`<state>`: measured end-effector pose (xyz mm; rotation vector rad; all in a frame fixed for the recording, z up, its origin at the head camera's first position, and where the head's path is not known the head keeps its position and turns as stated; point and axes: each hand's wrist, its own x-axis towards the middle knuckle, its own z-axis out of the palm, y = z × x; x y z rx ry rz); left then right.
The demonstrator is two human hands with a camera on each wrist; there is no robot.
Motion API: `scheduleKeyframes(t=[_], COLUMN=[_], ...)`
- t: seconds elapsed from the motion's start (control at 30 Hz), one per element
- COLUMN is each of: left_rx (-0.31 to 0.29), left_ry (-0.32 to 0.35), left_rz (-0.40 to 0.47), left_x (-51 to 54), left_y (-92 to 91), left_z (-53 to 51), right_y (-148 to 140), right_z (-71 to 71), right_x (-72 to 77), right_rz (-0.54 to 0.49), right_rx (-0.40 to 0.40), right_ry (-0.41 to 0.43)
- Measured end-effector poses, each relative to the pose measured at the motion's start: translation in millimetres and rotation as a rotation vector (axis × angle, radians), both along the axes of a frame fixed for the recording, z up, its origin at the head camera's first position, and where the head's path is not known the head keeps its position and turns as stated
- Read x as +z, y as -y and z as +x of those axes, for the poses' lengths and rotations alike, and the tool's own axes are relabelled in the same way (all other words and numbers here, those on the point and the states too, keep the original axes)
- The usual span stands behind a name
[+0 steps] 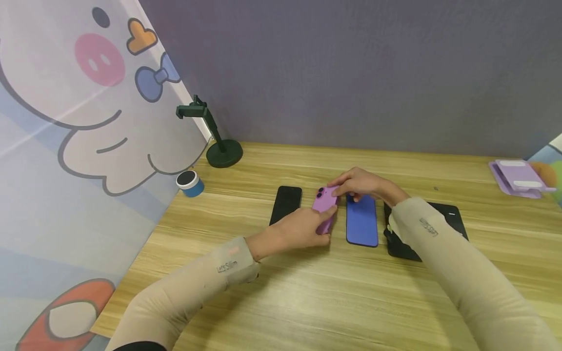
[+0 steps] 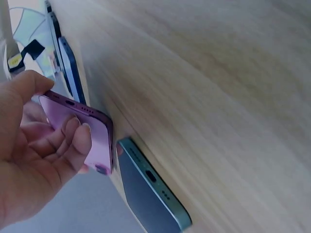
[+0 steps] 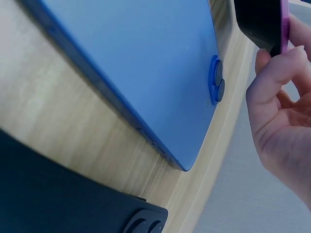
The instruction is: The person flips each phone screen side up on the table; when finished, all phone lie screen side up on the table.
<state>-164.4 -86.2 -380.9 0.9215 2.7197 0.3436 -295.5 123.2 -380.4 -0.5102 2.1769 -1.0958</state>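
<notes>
Both hands hold a pink phone (image 1: 324, 201) between them, raised on edge off the wooden table, its two-lens back facing up toward the head camera. My left hand (image 1: 300, 229) grips its lower end; in the left wrist view the thumb is at a bottom corner and fingers lie against the pink back (image 2: 99, 136). My right hand (image 1: 362, 184) pinches the upper edge, and the right wrist view shows the phone's dark screen side (image 3: 260, 24). Left of it lies a black-screened phone (image 1: 286, 202) with a green edge. To the right, a blue phone (image 1: 362, 222) lies back up.
Under the right forearm lie dark flat devices (image 1: 452, 214), partly hidden. A dark green stand (image 1: 224, 153) and a blue jar (image 1: 190, 184) with white rim are at the left. A lilac folding stand (image 1: 520, 178) sits far right. A grey wall (image 1: 351, 73) closes the back.
</notes>
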Motion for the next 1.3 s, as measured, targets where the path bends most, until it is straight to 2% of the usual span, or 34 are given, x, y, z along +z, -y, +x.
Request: scheduleKeyframes(t=[0.17, 0.37, 0.53, 0.7, 0.83, 1.13, 1.23, 1.3], left_rx=[-0.027, -0.085, -0.132, -0.145, -0.126, -0.042, -0.029, -0.014], left_ry=[0.057, 0.062, 0.055, 0.051, 0.033, 0.025, 0.029, 0.055], left_rz=[0.066, 0.127, 0.134, 0.123, 0.113, 0.096, 0.124, 0.165], left_x=[-0.3, 0.0, 1.4, 1.0, 2.7, 10.0, 9.3, 7.8], left_y=[11.7, 24.2, 29.4, 32.0, 33.9, 40.8, 47.3, 51.4], left_z=[-4.1, -11.0, -15.0, -16.8, -16.0, -13.8, -14.5, -14.5], right_y=[-3, -4, -4, -5, -6, -4, -3, -2], right_z=[2.7, 5.2, 5.9, 6.5, 6.6, 5.9, 6.8, 7.7], right_x=[1.4, 4.4, 4.8, 4.6, 5.8, 8.0, 8.1, 7.5], right_rz=[-0.024, -0.067, -0.093, -0.115, -0.122, -0.110, -0.124, -0.133], right_rx=[-0.013, -0.010, -0.004, -0.005, 0.000, -0.020, -0.027, -0.024], right_ry=[-0.002, 0.004, -0.001, 0.014, 0.019, 0.053, 0.068, 0.073])
